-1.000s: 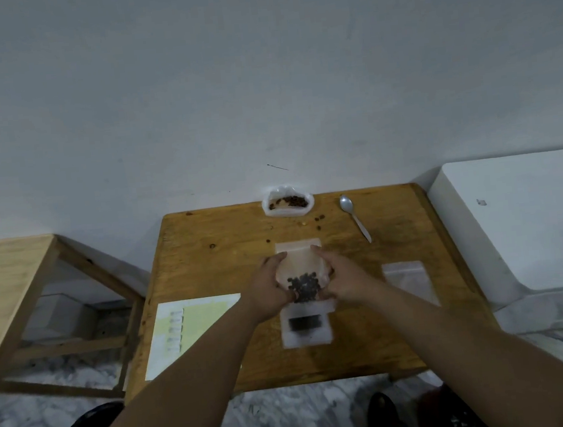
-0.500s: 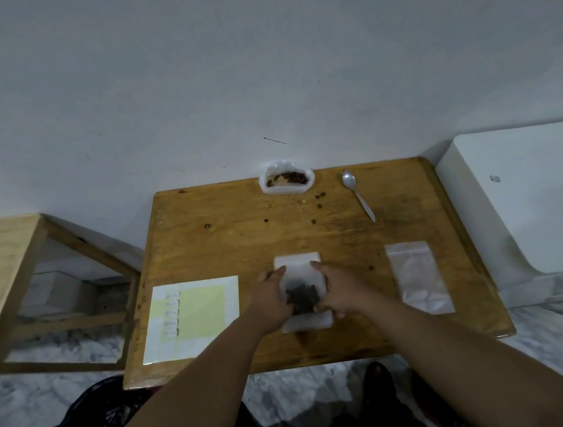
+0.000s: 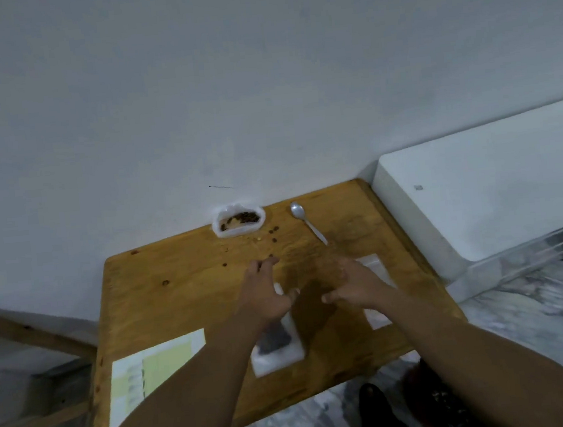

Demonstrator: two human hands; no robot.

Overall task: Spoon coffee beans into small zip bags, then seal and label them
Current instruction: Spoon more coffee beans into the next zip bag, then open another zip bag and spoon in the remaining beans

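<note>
A filled zip bag (image 3: 279, 346) with dark coffee beans lies flat near the front edge of the wooden table (image 3: 177, 292), partly under my left forearm. My left hand (image 3: 264, 297) hovers above it, fingers spread, holding nothing. My right hand (image 3: 352, 284) hovers to the right, fingers apart and empty, covering part of an empty clear zip bag (image 3: 373, 273). A white plastic bag of coffee beans (image 3: 238, 221) sits at the back edge against the wall. A metal spoon (image 3: 306, 221) lies to its right. A label sheet (image 3: 151, 374) lies at the front left.
Several loose beans (image 3: 272, 235) are scattered in front of the bean bag. A white box-like unit (image 3: 494, 186) stands close to the table's right side. A second wooden table (image 3: 27, 341) stands to the left. The wall runs right behind the table.
Both hands have let go of the filled bag, which now lies on the table, and have lifted forward with fingers spread. The camera view has tilted.
</note>
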